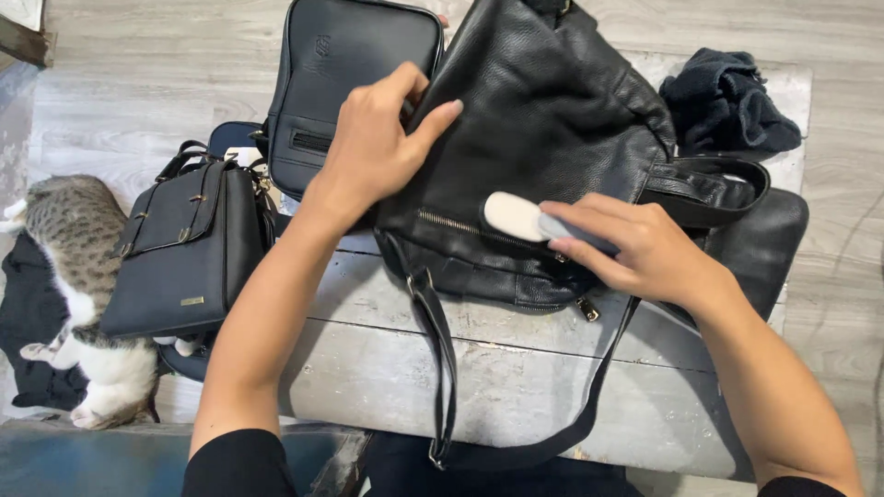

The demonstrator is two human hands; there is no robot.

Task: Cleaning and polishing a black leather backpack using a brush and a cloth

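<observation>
On the worn, whitewashed wooden table (516,387), a large black pebbled-leather shoulder bag (543,120) lies flat, its long strap (442,368) looping off the near edge of the table. The left hand (373,147) rests spread on the bag's upper left part, fingers loosely extended and pressing the leather, gripping nothing. The right hand (645,253) is closed around a small oblong sponge applicator, white at the tip and grey at the handle (525,219), whose white end touches the bag just above its brass zip (460,226). Beyond the bag's left side lies a flat black rectangular leather pouch (354,83). Left of the bag stands a small black structured handbag with a flap (189,244), and further left a grey tabby cat with white belly (78,304) lies on the floor. Right of the bag's top sits a crumpled dark cloth (727,101).
</observation>
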